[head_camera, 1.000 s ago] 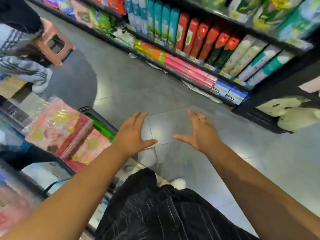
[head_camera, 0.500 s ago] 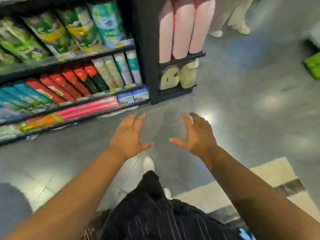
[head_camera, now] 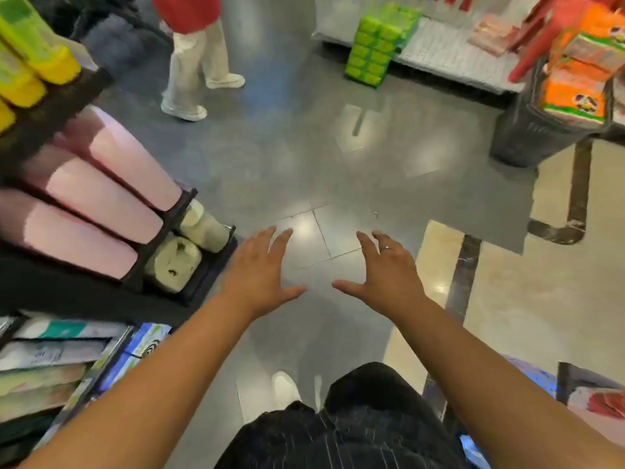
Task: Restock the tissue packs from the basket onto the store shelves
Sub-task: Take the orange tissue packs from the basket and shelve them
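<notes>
My left hand (head_camera: 260, 275) and my right hand (head_camera: 389, 272) are stretched out side by side over the bare grey floor, palms down, fingers spread, holding nothing. A dark basket (head_camera: 527, 137) stands at the upper right with orange tissue packs (head_camera: 575, 93) stacked in it. A green multipack of tissues (head_camera: 375, 45) leans against a low white platform at the top. The dark shelf end (head_camera: 176, 228) on the left carries pink packs (head_camera: 111, 198) and cream packs (head_camera: 176, 262).
A person in a red top and light trousers (head_camera: 192, 62) walks at the top left. Shelves with flat packs (head_camera: 50, 360) fill the lower left. A red plastic stool (head_camera: 554, 25) sits on the white platform (head_camera: 449, 52). Another pack (head_camera: 598, 404) shows at the lower right.
The view has swung right, from the long shelf row past the shelf end to the open aisle and the basket. Both hands stay spread in front of me, empty.
</notes>
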